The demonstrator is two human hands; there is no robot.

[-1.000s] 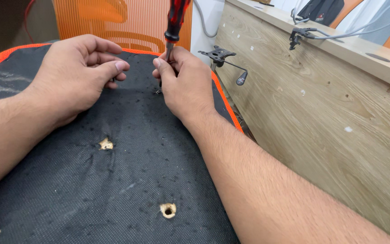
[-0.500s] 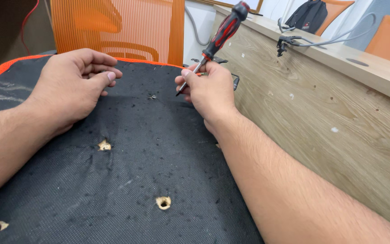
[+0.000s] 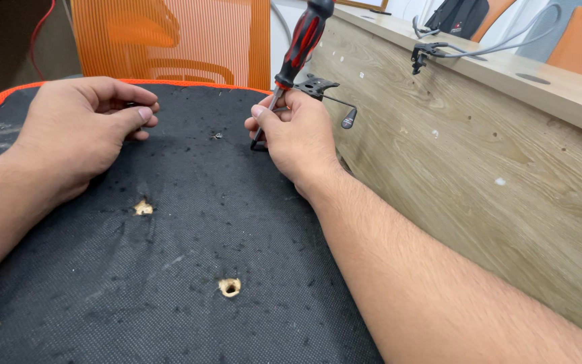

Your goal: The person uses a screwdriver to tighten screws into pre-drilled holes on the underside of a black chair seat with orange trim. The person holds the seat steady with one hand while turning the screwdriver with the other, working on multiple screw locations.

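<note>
Head view looks down on a black fabric-covered seat panel with an orange rim (image 3: pixel 170 222), lying flat and filling the lower left. The right hand (image 3: pixel 298 138) is pinched shut around the thin metal shaft of a red-and-black-handled screwdriver (image 3: pixel 302 42), whose handle tilts up and away to the right while its tip meets the fabric near the panel's far edge. The left hand (image 3: pixel 82 131) rests on the fabric well apart from the right, fingers curled loosely inward toward the thumb; I cannot tell whether it holds anything. Between the hands sits a small dark screw (image 3: pixel 217 136) on the cloth. Three torn holes showing pale wood (image 3: pixel 230 287) dot the nearer part of the panel.

Just beyond the right hand, a black metal bracket with a lever (image 3: pixel 325 91) sits at the panel's far right corner, close against a light wooden desk side (image 3: pixel 479 182) that walls in the whole right edge. An orange mesh chair back (image 3: pixel 170 40) stands behind the far edge. Open fabric lies between and in front of the hands.
</note>
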